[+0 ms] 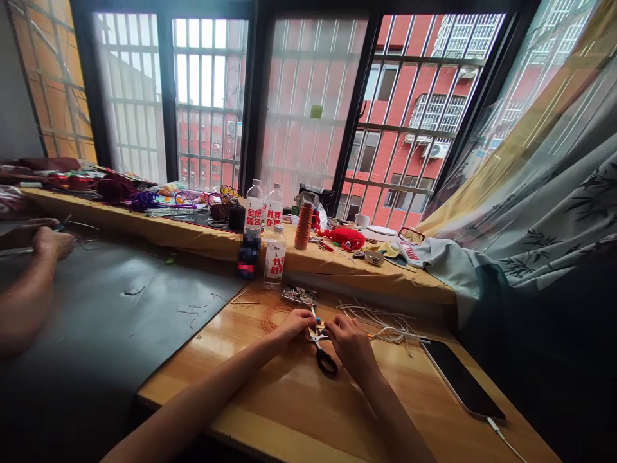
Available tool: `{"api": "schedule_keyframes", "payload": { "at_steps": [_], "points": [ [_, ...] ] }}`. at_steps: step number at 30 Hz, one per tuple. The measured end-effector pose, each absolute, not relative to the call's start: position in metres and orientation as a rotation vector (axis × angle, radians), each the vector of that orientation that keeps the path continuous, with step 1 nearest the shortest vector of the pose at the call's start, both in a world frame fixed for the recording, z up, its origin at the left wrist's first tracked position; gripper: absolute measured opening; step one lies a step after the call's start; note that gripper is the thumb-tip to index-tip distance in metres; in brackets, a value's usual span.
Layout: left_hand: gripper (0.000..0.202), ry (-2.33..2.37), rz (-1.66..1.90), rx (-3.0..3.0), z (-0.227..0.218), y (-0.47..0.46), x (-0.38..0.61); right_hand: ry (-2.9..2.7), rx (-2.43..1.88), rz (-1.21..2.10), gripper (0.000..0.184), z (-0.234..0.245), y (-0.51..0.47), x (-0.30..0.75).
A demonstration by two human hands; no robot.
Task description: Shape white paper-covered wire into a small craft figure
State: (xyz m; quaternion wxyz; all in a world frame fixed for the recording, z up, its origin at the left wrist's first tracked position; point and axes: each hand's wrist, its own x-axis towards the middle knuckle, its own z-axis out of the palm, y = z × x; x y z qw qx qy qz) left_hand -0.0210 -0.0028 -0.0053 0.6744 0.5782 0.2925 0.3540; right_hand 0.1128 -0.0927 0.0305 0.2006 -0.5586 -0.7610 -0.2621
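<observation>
My left hand (295, 324) is closed in a pinch over the wooden table, fingertips by a small blue bit (318, 320). A thin pale strip (313, 310) rises beside those fingertips. Facing it, my right hand (351, 342) is also pinched, with something dark and tiny at its fingertips. What either hand grips is too small to make out. Below and between them lie scissors (326, 364) with black handles, their blades partly hidden by the fingers. A coil of thin orange-brown cord (274, 317) rests left of my left hand. White cords (393, 325) spread beyond my right hand.
Behind my hands stands a small tray of bits (299, 296), near a clear bottle (274, 260). A tablet (463, 379) with a cable lies right. On the ledge are a thread spool (303, 226) and red plush toy (346, 238). Another person's hand (53, 241) works at left.
</observation>
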Motion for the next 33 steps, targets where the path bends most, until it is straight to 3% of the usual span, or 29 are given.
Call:
{"api": "schedule_keyframes", "payload": {
  "at_steps": [24, 33],
  "points": [
    [0.036, 0.708, 0.811, 1.258, 0.006, -0.005, -0.024, -2.064, -1.565, -0.837, 0.010, 0.028, -0.091, 0.112],
    [0.026, 0.681, 0.759, 1.215, 0.004, -0.009, -0.025, -2.076, -1.574, -0.826, 0.013, 0.027, -0.091, 0.111]
  ]
}}
